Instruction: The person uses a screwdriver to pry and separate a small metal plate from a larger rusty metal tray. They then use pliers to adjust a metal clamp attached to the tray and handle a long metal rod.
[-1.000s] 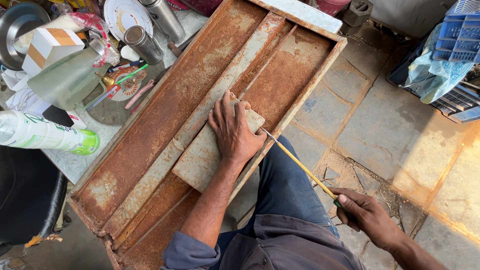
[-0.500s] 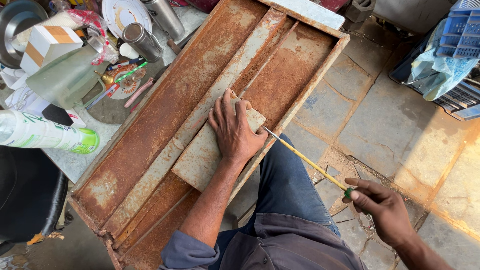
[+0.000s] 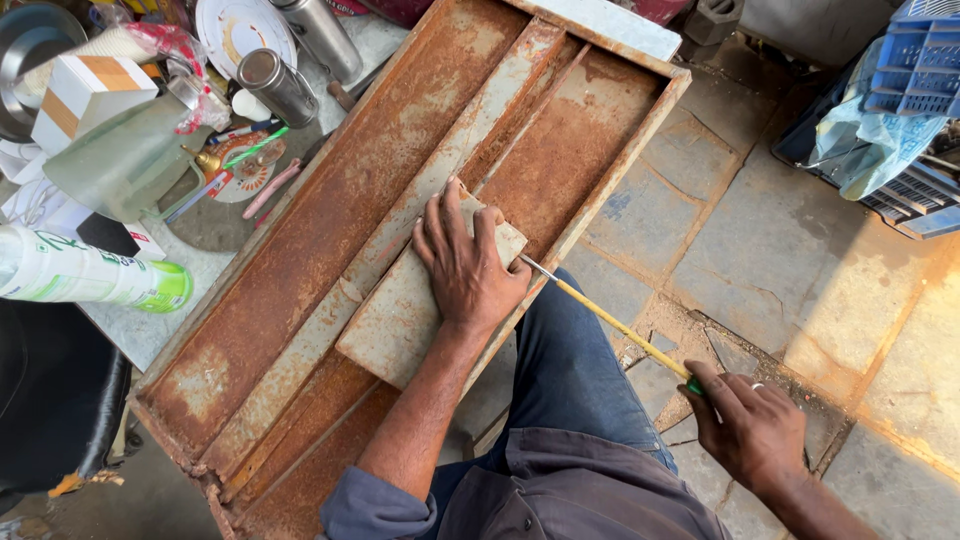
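Observation:
A long rusty metal tray [image 3: 330, 220] lies tilted across my lap and a cluttered table. My left hand [image 3: 465, 265] presses flat on a grey rectangular metal plate [image 3: 395, 315] that rests in the tray near its right rim. My right hand [image 3: 750, 425] grips the green handle end of a long yellow screwdriver [image 3: 610, 322]. The tool's metal tip reaches under the plate's edge at the tray rim, just beside my left hand.
On the table at left stand a green-capped white spray can [image 3: 90, 275], two steel cylinders [image 3: 280, 85], a white box [image 3: 80, 100], a plate [image 3: 240, 30] and small clutter. Stone paving [image 3: 760, 230] lies at right, with blue crates [image 3: 915, 70] in the far corner.
My right hand slid slightly right and down along the screwdriver's end. The left hand and plate stayed where they were.

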